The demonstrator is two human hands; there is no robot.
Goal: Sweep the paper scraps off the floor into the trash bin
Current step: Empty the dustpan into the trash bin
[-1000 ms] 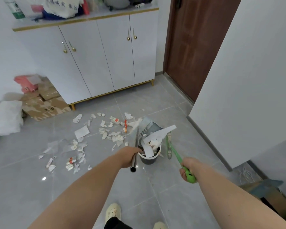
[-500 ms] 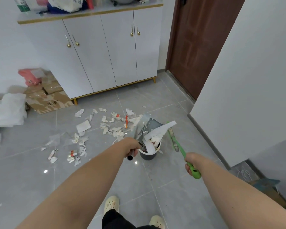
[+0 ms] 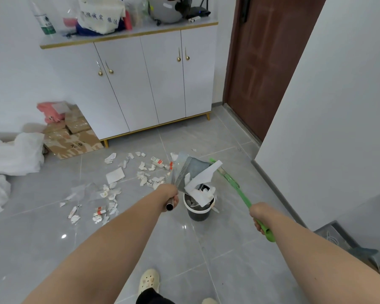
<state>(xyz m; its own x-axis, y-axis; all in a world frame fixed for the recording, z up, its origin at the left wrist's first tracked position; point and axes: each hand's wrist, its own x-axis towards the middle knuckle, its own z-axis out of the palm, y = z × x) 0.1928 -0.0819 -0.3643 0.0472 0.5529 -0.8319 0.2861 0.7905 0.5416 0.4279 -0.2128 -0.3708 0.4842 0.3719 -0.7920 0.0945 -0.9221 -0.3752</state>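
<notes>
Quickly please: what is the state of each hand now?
Left hand: closed around the silver metal tube handle of the grey dustpan.
Right hand: closed around the green plastic broom handle.

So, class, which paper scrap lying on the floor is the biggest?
The flat white square sheet, left of the grey dustpan; the other floor scraps are small torn bits.

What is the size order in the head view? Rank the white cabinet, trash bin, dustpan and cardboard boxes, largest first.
1. White cabinet.
2. Cardboard boxes.
3. Dustpan and trash bin look about alike; paper hides part of each, so I leave them unranked.
</notes>
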